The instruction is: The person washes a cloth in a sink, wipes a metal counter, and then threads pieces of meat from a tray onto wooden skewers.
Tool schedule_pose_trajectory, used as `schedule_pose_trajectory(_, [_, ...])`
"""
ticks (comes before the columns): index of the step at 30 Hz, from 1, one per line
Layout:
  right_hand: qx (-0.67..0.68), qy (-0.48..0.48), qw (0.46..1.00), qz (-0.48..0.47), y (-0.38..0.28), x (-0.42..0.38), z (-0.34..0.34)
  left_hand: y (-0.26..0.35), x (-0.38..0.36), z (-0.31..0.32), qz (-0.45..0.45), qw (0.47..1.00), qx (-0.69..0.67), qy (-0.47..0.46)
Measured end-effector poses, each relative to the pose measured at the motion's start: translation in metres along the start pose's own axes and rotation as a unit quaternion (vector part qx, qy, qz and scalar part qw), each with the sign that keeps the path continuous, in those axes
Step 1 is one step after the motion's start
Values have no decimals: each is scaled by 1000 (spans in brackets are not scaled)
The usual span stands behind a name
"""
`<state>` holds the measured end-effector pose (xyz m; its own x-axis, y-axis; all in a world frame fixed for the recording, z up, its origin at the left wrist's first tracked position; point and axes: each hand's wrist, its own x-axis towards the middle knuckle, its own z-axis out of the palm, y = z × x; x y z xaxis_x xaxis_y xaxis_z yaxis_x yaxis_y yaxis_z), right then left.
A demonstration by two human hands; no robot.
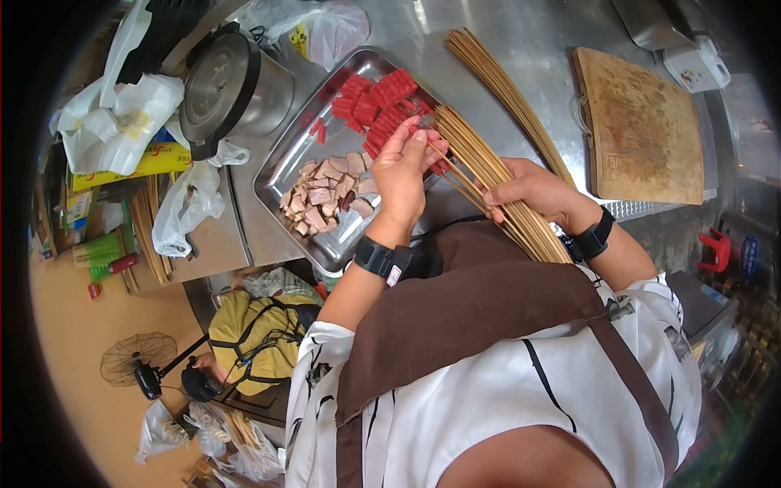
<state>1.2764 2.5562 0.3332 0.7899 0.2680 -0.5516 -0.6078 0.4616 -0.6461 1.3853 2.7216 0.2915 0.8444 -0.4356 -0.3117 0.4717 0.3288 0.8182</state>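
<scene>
My right hand [533, 193] is wrapped round a thick bundle of bamboo skewers [472, 146], which slants across the front of my apron. A few skewers stand apart from the bundle on its left side. My left hand [400, 167] is closed in a pinch near the upper end of one loose bamboo skewer [457, 172]; its fingertips partly hide what they grip. Below both hands lies a metal tray [268, 175]. It holds red, ridge-cut meat pieces [382, 98] at the far end and pale, brown-edged meat chunks [321, 195] nearer me.
More skewers [512, 93] lie on the steel table [407, 24] beyond the bundle. A wooden cutting board [647, 126] rests at the right. To the left stand a lidded metal pot [232, 89] and plastic bags [191, 203]. Another person in yellow [256, 333] is at lower left, near a fan [142, 362].
</scene>
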Motion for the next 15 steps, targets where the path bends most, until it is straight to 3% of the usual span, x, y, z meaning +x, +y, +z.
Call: schedule_pose_trajectory(15, [-2, 1, 1000, -19, 2, -1, -1, -16, -8, 4, -11, 999, -36, 0])
